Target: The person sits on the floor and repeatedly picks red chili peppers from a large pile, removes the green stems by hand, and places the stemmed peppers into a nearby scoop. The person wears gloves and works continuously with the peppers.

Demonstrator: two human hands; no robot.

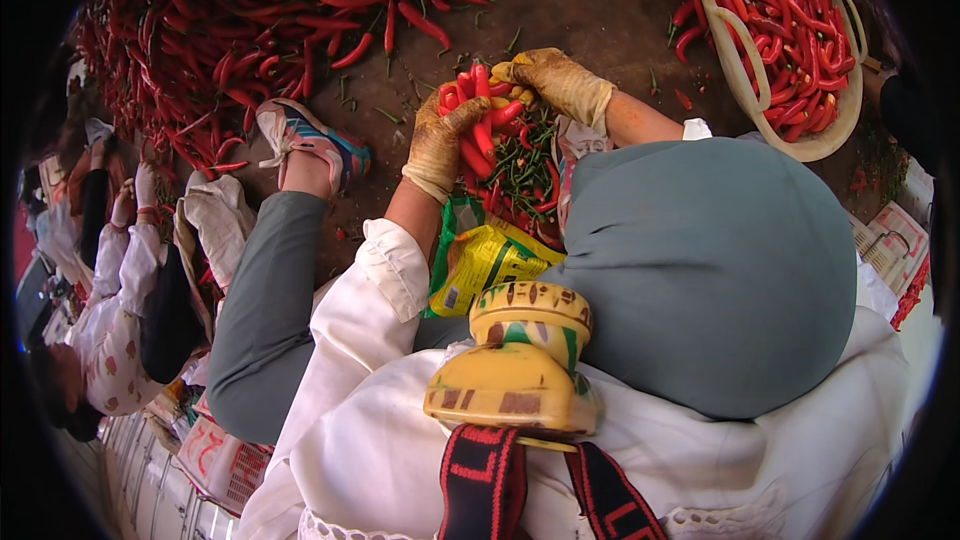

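My left hand point(439, 135), in a stained yellowish work glove, grips a bunch of red chili peppers point(481, 139) with the thumb across them. At the upper right of that bunch is my right hand point(559, 82), gloved the same way, its bent fingertips touching the peppers. Whether it pinches a stem there is hidden. Below both hands, green chili stems point(517, 172) and some red chilies lie in the mouth of a green and yellow printed plastic bag point(487, 262) between my legs.
A large heap of red chilies point(225, 30) covers the floor at upper left. On the right stands a pale handled tub point(806, 146) full of chilies. My shoe point(315, 139) is near the heap. Another person point(112, 360) sits at far left. Loose stems dot the brown floor point(600, 7).
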